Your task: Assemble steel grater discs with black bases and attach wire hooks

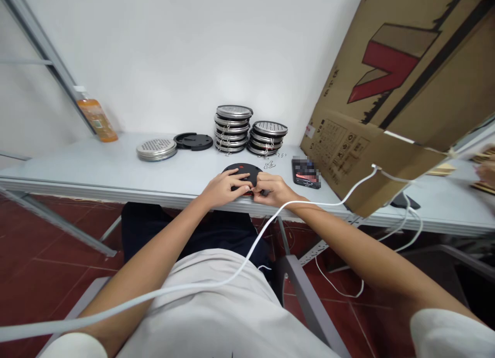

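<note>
Nearest to me, a white cable [232, 275] runs across the lap and up to the pale grey bench [116, 177]. At the bench's front edge, my left hand [224, 186] and right hand [273, 189] both pinch the near rim of a flat black round plastic disc [243, 171], fingers closed on it. Risk: the disc overhangs the edge; a slipped grip could drop it to the floor. Small wire clips [269, 165] lie just beyond and could scatter. Farther back stand two stacks of perforated metal discs [250, 131]. The leaning brown cardboard box [386, 90] carries a red mark; its print is unreadable.
</note>
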Motion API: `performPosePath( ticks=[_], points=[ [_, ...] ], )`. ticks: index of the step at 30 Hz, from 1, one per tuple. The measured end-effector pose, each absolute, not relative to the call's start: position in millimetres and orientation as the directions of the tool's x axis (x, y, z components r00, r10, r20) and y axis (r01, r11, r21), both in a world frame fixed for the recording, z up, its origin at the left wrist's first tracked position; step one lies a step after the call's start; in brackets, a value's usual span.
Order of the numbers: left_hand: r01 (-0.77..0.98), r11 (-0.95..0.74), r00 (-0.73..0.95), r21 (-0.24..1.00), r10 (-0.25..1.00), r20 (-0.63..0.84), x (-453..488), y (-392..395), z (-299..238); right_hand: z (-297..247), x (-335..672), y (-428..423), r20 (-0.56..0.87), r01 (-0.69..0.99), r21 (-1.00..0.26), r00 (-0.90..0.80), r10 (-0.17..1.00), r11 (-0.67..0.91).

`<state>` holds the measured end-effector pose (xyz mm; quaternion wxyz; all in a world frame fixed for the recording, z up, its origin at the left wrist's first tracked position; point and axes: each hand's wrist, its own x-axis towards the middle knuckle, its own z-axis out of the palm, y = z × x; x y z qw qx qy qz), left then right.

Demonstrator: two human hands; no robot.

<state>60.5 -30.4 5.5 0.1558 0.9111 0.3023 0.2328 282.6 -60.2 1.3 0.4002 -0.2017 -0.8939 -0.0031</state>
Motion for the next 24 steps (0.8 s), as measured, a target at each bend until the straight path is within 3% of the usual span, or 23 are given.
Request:
performPosePath(
  ticks=[10, 18, 24],
  points=[
    [0.475, -0.777, 0.727, 0.414, 0.611, 0.313, 59.3, -29.1, 7.4, 2.7, 282.5, -63.9, 0.701, 0.409, -0.207, -0.572, 0.426, 0.889],
    [0.456, -0.761, 0.725, 0.461, 0.618, 0.305, 58.0, -28.6, 9.0, 4.3, 279.8, -69.6, 0.689, 0.438, -0.383, -0.451, 0.567, 0.813],
    [0.459, -0.767, 0.731, 0.449, 0.613, 0.301, 54.9, -31.9, 13.2, 6.7, 287.3, -83.5, 0.677, 0.501, -0.547, -0.207, 0.706, 0.671]
  ],
)
